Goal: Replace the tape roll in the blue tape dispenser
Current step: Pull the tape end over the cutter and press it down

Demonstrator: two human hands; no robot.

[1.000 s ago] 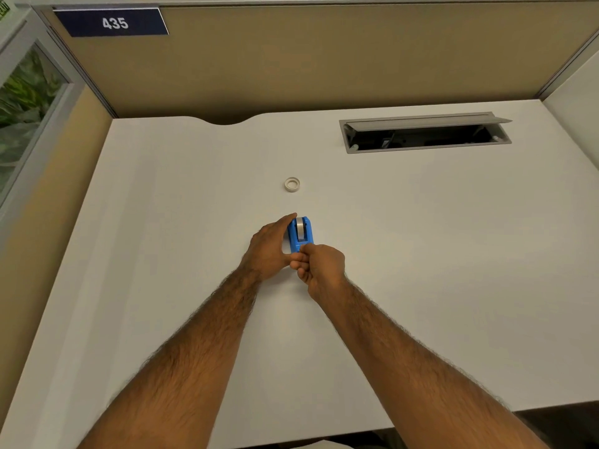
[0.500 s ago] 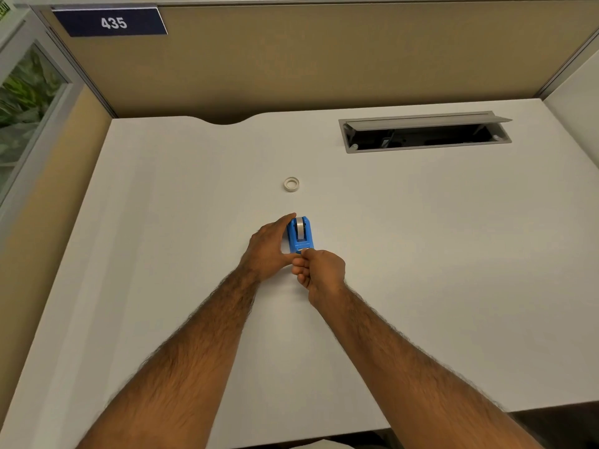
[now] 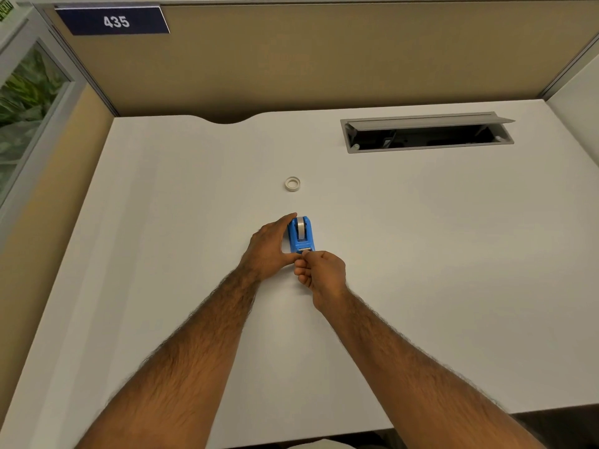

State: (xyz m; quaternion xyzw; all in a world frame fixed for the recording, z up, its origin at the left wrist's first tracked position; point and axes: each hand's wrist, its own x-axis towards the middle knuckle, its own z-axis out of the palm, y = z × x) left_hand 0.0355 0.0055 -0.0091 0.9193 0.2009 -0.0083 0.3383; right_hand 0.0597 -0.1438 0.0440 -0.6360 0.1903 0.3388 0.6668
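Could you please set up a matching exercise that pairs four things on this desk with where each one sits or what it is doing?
Things:
1. blue tape dispenser
2. loose tape ring
3. left hand
4. right hand

Descriptions:
A. lies alone, farther up the desk
B. pinches at the dispenser's near end
C. stands between both hands
D. grips the dispenser's side

Pairs: 1-C, 2-A, 3-D, 4-B
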